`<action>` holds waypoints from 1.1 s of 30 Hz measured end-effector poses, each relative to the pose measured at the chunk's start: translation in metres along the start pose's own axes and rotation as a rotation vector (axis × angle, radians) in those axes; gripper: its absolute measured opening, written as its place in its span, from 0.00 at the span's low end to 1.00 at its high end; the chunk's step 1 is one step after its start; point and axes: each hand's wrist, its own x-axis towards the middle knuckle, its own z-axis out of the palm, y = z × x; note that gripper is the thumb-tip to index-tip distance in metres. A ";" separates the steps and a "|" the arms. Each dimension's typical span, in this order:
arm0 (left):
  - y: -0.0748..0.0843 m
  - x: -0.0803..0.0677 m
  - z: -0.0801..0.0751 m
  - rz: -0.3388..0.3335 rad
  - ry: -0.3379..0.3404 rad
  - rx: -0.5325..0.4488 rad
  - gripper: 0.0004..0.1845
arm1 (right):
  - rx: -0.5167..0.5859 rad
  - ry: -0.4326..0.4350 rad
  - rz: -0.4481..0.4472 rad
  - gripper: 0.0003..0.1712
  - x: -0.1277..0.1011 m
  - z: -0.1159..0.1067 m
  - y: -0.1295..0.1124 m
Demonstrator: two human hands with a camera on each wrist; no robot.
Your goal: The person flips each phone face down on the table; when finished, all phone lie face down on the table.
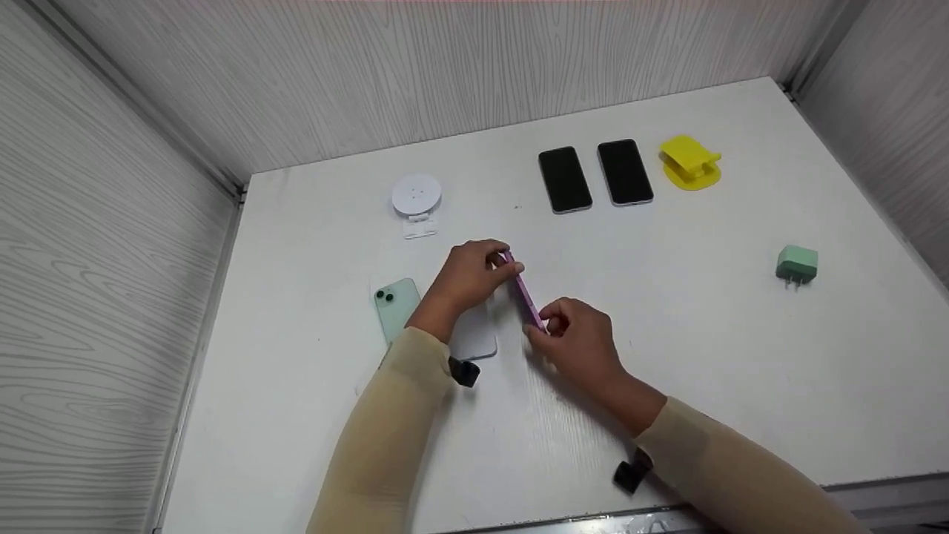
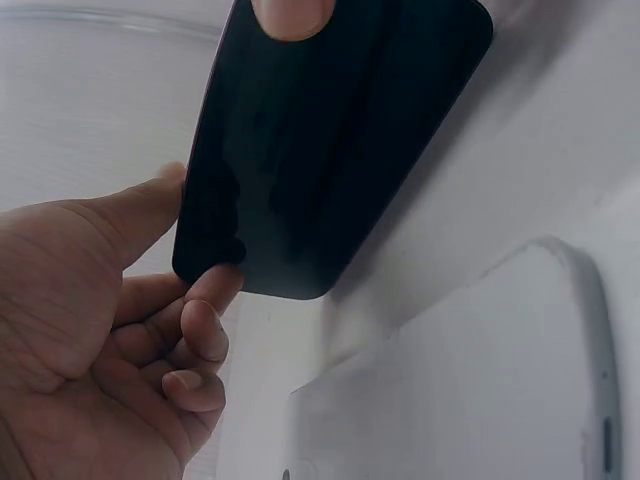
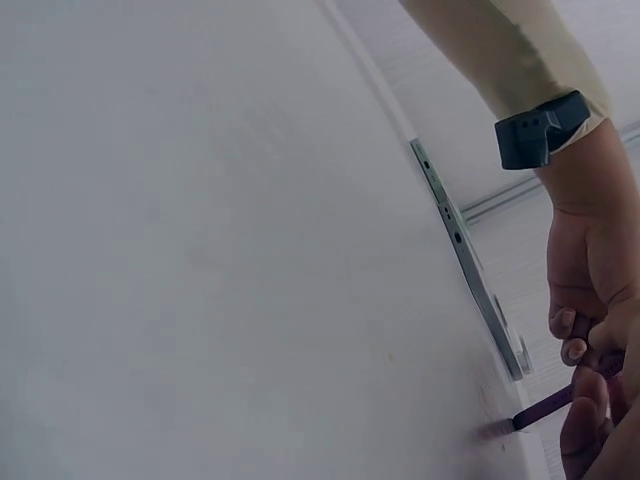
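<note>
Between both hands, a phone with a purple edge (image 1: 527, 298) stands tilted on its side; its dark screen (image 2: 330, 150) faces left. At its far end, my left hand (image 1: 468, 276) pinches it with thumb and fingers. The near end is pinched by my right hand (image 1: 582, 343). Beneath my left wrist lies a white phone (image 1: 476, 335), partly hidden by the arm. Just left of that, a light green phone (image 1: 400, 305) lies with its two camera lenses up, its lower part covered by the sleeve.
Farther back are a round white stand (image 1: 417, 195), a black-screened phone (image 1: 566, 180), a second black-screened phone (image 1: 626, 172) and a yellow phone stand (image 1: 690, 162). A green plug charger (image 1: 798, 263) sits at the right. Grey wood-grain walls border the white table (image 1: 704, 297).
</note>
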 end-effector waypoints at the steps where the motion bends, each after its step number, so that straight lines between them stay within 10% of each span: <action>1: 0.000 0.000 0.000 -0.001 -0.007 -0.001 0.29 | -0.013 -0.028 0.005 0.14 0.000 -0.001 0.001; 10: -0.003 -0.003 -0.008 0.005 -0.080 0.014 0.29 | -0.138 -0.220 0.042 0.25 0.001 -0.008 0.007; 33: -0.022 0.001 -0.011 -0.006 -0.245 0.011 0.49 | -0.065 -0.220 0.174 0.41 0.008 -0.015 0.012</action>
